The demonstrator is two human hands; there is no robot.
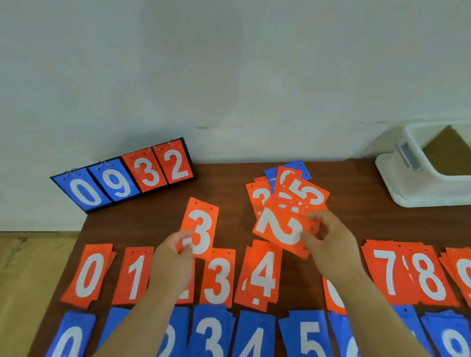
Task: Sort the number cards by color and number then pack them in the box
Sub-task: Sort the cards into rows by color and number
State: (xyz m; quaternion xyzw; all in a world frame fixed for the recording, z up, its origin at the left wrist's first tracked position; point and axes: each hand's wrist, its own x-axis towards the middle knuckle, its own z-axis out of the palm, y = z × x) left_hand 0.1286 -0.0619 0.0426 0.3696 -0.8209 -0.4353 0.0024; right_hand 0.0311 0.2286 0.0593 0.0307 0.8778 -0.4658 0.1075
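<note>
Nearest the front edge of the tabletop (308, 167) we see a row of blue piles (252, 346), numbered upward from 0 at the left, and just behind it a matching row of orange piles (260, 276). Above these rows our left hand (173, 260) pinches an orange 3 card (200, 226) by its lower left corner, the card upright and near the orange 3 pile (218, 278). Our right hand (329, 239) grips an orange 2 card (281, 228) at its right end, the card turned sideways over the unsorted heap (289, 191), which lies toward the back edge. To do this step well, we judge that each card should be lowered squarely onto the pile bearing its own digit, edges aligned, so that the stacks lift cleanly later; the 2 pile sits partly hidden under the left forearm. At the back left corner a scoreboard stand (124, 176) reads 0, 9, 3, 2. At the back right corner stands the white box (425, 187), open and not yet holding any cards that we can see.
</note>
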